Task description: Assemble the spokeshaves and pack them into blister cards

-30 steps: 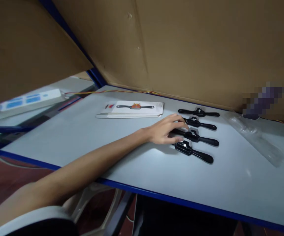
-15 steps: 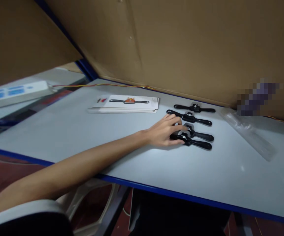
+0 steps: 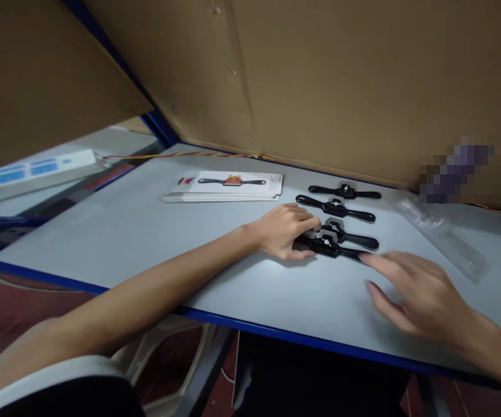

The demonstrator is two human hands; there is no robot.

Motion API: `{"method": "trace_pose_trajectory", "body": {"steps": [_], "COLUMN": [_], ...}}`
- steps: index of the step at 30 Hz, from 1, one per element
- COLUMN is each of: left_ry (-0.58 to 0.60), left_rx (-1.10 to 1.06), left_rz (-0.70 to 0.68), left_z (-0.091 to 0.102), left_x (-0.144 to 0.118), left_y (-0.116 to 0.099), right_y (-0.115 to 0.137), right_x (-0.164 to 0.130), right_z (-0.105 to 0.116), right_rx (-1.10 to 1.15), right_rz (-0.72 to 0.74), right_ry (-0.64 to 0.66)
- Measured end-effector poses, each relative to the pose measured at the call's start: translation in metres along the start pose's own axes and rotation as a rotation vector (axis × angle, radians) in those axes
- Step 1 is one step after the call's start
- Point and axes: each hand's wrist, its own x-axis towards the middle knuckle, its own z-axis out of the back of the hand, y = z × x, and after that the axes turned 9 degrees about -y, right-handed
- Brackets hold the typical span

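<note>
Several black spokeshaves lie in a loose column on the grey table. Around the left handle of the nearest spokeshave point(image 3: 326, 245), the fingers of my left hand point(image 3: 282, 231) are closed, hiding that handle and part of the second one point(image 3: 354, 237). My right hand point(image 3: 424, 295), a little blurred, hovers at the same tool's right end. Its thumb and index finger are apart, and the index fingertip overlaps the handle's end; whether it touches I cannot tell. Farther back lie a third spokeshave point(image 3: 336, 207) and a fourth point(image 3: 346, 190).
A stack of printed cards point(image 3: 228, 184) picturing a spokeshave lies at the back left. Clear plastic bags point(image 3: 448, 240) are on the right. A white power strip point(image 3: 41, 168) stands at far left, its twisted cable point(image 3: 180, 154) running along the cardboard wall point(image 3: 320, 87).
My right hand has come into view from the right, up to the nearest spokeshave's right handle. My left hand has shifted slightly left, its fingers drawn in round the left handle.
</note>
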Motion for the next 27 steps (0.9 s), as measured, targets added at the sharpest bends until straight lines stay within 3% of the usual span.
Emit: {"method": "trace_pose_trajectory", "body": {"steps": [10,14,20,24,27], "left_ry": [0.07,0.054,0.023,0.021,0.017], "left_rx": [-0.001,-0.016,-0.014,-0.009,-0.014], "left_rz": [-0.049,-0.056,-0.055,-0.059,-0.064], "left_z": [-0.005,-0.006,-0.004,0.0,0.002], "left_x": [-0.002,-0.002,-0.001,-0.002,-0.003], "left_y": [0.002,0.003,0.001,-0.001,-0.001], "right_y": [0.015,0.009,0.017,0.026,0.027], "right_x": [0.05,0.048,0.042,0.041,0.041], "right_z": [-0.043,-0.046,-0.049,-0.052,-0.053], "right_rx": [0.152,0.291,0.297,0.211,0.279], "right_rz": [0.118,0.135,0.126,0.062,0.047], "right_ry": [-0.083,-0.094,-0.305,-0.24,-0.236]}}
